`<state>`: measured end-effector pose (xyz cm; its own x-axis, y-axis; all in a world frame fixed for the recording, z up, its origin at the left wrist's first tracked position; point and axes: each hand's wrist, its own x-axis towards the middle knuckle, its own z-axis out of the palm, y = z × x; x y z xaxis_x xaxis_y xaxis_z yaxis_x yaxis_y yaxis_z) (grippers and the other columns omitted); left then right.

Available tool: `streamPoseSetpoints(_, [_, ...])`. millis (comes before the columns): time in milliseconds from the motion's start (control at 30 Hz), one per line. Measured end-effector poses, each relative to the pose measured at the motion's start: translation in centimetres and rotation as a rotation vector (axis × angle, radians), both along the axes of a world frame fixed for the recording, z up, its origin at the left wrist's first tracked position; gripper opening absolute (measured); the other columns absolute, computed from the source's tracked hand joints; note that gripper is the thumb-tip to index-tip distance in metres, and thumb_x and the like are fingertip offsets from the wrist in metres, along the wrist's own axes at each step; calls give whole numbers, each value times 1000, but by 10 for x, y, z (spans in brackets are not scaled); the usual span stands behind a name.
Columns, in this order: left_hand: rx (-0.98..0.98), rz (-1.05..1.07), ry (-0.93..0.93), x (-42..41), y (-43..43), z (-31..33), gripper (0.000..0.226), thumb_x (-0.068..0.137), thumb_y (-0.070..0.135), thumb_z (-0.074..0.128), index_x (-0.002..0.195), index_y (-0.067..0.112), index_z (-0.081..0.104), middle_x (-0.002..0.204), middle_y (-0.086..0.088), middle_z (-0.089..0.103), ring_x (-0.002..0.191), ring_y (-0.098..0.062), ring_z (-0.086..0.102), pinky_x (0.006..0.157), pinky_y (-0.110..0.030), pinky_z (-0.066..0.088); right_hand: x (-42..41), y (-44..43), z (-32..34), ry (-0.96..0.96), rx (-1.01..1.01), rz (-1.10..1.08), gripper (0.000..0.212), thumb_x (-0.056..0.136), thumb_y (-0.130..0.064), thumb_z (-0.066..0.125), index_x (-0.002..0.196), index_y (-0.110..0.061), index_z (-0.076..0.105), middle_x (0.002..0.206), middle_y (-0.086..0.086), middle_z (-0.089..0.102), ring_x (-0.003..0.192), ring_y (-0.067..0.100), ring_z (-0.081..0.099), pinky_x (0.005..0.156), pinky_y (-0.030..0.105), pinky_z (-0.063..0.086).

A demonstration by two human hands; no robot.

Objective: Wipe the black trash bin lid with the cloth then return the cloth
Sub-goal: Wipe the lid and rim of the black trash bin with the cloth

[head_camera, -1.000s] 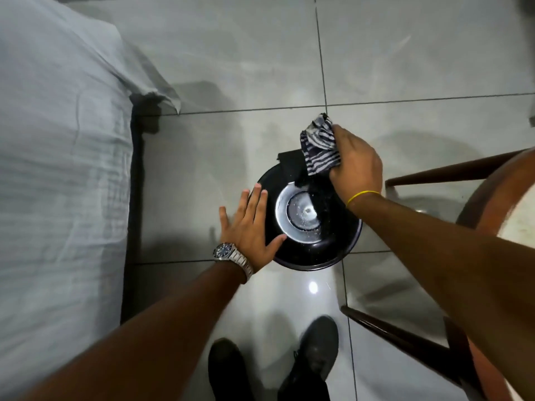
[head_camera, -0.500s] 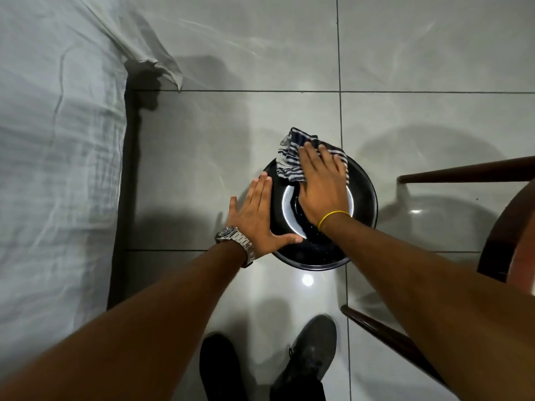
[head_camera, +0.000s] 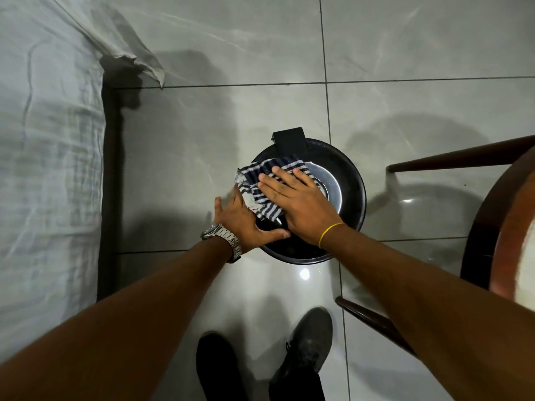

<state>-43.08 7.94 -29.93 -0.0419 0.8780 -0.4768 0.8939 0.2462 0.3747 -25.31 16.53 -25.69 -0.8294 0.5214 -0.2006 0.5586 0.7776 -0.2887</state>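
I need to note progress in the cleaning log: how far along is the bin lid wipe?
Done: the cloth is already on the black lid. In hand: the right hand presses the cloth flat on the lid's left part, while the left hand steadies the rim. Left: the lid's right side is uncovered, and the cloth is not yet returned.

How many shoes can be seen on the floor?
2. The left shoe is at the bottom edge, below the bin; the right shoe is beside it, nearer the chair leg.
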Motion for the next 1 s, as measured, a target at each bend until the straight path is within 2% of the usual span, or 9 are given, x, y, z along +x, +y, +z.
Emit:
streamPoseSetpoints(100, [-13, 33, -44, -1, 3, 6, 144, 50, 112, 35, 165, 38, -11, 176, 7, -13, 164, -22, 2, 123, -74, 8, 20, 0, 2, -19, 13, -6, 70, 94, -34, 31, 162, -19, 39, 170, 0, 38, 160, 27, 29, 131, 52, 21])
streamPoseSetpoints(200, [19, 79, -93, -2, 3, 11, 156, 49, 107, 50, 163, 30, -23, 174, 12, -23, 164, -18, 2, 121, -74, 10, 39, -1, 3, -56, 93, -154, 72, 91, -25, 36, 162, -19, 39, 170, 1, 38, 160, 28, 31, 129, 53, 24])
streamPoseSetpoints(300, [19, 65, -87, -2, 2, 13, 156, 50, 106, 54, 162, 28, -22, 174, 12, -21, 163, -17, 4, 121, -76, 12, 56, -4, 4, -106, 87, -462, 82, 88, -10, 52, 166, -23, 29, 175, -4, 25, 163, 28, 19, 130, 56, 19])
streamPoseSetpoints(367, [22, 68, -80, -1, 2, 13, 156, 48, 107, 52, 163, 29, -20, 175, 12, -18, 163, -16, 6, 121, -76, 14, 63, -9, 3, -103, 30, -682, 86, 89, -10, 55, 168, -23, 22, 177, -4, 19, 164, 28, 15, 131, 52, 19])
streamPoseSetpoints(500, [26, 79, -64, -1, 0, 12, 158, 45, 110, 47, 163, 29, -20, 174, 14, -17, 163, -12, 7, 120, -76, 17, 68, -22, 2, 49, -144, -1207, 76, 92, -6, 50, 165, -14, 29, 174, 4, 29, 158, 31, 30, 127, 46, 31])
streamPoseSetpoints(600, [17, 73, -51, 1, 2, 12, 159, 44, 111, 46, 162, 29, -21, 174, 14, -17, 163, -12, 6, 119, -77, 18, 66, -24, 4, 115, -184, -1385, 67, 93, -7, 48, 159, -13, 39, 166, 9, 43, 145, 37, 48, 116, 51, 45])
streamPoseSetpoints(733, [15, 68, -46, 1, 3, 14, 159, 43, 111, 45, 163, 28, -20, 175, 14, -16, 163, -11, 5, 119, -78, 19, 52, 7, 6, 63, -120, -1357, 56, 93, -8, 47, 149, -8, 48, 152, 16, 55, 133, 41, 55, 109, 53, 47])
streamPoseSetpoints(900, [15, 68, -46, 1, 2, 15, 159, 43, 111, 46, 162, 29, -21, 173, 16, -21, 162, -8, 3, 119, -78, 18, 10, 62, 8, 0, -44, -959, 56, 90, -15, 53, 146, -14, 54, 151, 7, 58, 138, 34, 50, 115, 47, 36])
streamPoseSetpoints(1000, [5, 81, -57, 1, 1, 14, 160, 43, 111, 47, 161, 30, -25, 172, 19, -25, 161, -6, 1, 120, -77, 17, -12, 75, 4, -79, 11, -752, 57, 91, -20, 51, 148, -15, 51, 157, 3, 53, 143, 29, 47, 118, 47, 33])
